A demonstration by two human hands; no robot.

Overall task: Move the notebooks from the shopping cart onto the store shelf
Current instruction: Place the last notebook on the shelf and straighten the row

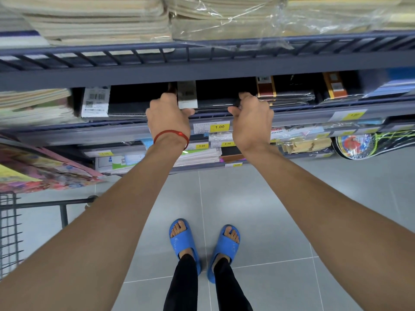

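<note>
The store shelf [134, 132] is filling the upper half of the view, its dark metal tiers running across and carrying stacks of paper goods. On the top tier, pale bundles in clear plastic wrap [224, 21] are lying flat. Low at the left, the wire shopping cart [11, 232] is standing beside the person, only its corner showing, so what is in it cannot be told. The person is standing on grey floor tiles [292, 221] in blue slides [184, 241]. Both arms are reaching up to the middle tier, where the black notebooks [213, 95] are lying in a stack. The left hand [169, 117] is clamped on the stack's left front corner, and the right hand [251, 120] is gripping its right front edge. A red cord bracelet [171, 134] is circling the left wrist. A yellow price tag [219, 127] reading 1.00 is sitting on the rail between the hands.
</note>
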